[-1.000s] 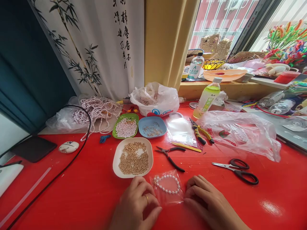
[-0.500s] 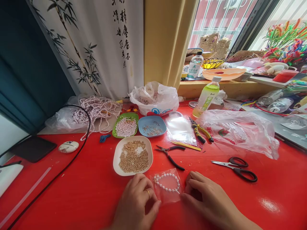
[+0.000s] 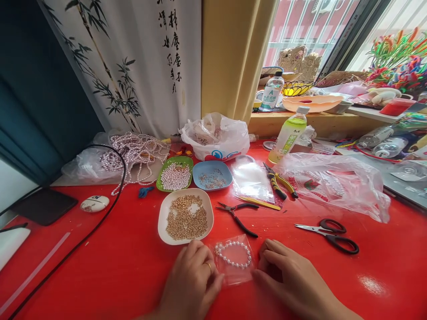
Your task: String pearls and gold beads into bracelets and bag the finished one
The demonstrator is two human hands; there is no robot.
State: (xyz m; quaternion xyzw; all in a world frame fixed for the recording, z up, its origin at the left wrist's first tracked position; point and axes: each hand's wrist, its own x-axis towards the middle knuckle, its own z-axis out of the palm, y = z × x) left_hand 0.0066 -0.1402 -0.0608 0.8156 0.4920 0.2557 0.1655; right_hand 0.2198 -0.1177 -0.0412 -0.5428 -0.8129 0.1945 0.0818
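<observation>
A small clear plastic bag (image 3: 235,274) lies on the red table (image 3: 110,266) near the front edge, with a white pearl bracelet (image 3: 232,254) inside it. My left hand (image 3: 191,282) pinches the bag's left edge with curled fingers; a ring shows on one finger. My right hand (image 3: 292,278) presses and pinches the bag's right edge, fingers bent. Just behind the bag are a white dish of gold beads (image 3: 186,217) and black pliers (image 3: 237,216).
A green dish of pearls (image 3: 175,174), a blue dish (image 3: 212,174), clear bags (image 3: 252,181), yellow-handled cutters (image 3: 279,186), scissors (image 3: 330,235), a big plastic bag (image 3: 333,184), a green bottle (image 3: 287,135), pearl strands (image 3: 133,155) and a black cable (image 3: 100,222) crowd the table.
Both hands stay at the bag's edges; they and the bag shifted very slightly, with the fingers working along the bag's sides.
</observation>
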